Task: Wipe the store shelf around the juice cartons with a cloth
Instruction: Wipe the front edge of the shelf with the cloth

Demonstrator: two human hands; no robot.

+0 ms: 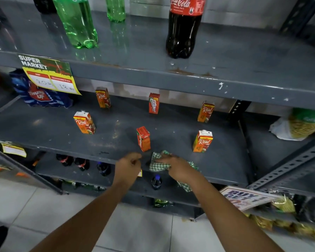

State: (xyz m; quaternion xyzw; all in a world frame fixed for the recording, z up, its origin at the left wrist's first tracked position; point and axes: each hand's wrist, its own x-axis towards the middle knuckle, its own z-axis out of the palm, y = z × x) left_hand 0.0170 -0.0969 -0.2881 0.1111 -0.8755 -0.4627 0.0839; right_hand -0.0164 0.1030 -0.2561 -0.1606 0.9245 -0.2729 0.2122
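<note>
Several small orange juice cartons stand apart on the dusty grey shelf (49,131); the nearest carton (143,138) is at the front middle, another (202,141) to its right. My right hand (176,167) presses a green-and-white checked cloth (157,161) on the shelf's front edge, just below the nearest carton. Part of the cloth hangs over the edge under my wrist. My left hand (128,165) hovers to the left of the cloth at the shelf edge, fingers curled, holding nothing.
Green bottles (76,22) and a cola bottle (183,28) stand on the shelf above. A price sign (49,74) hangs at its left edge, a blue Thums Up pack (38,95) behind it. Dark bottles (155,181) sit on lower shelves. A perforated metal upright (287,170) rises at the right.
</note>
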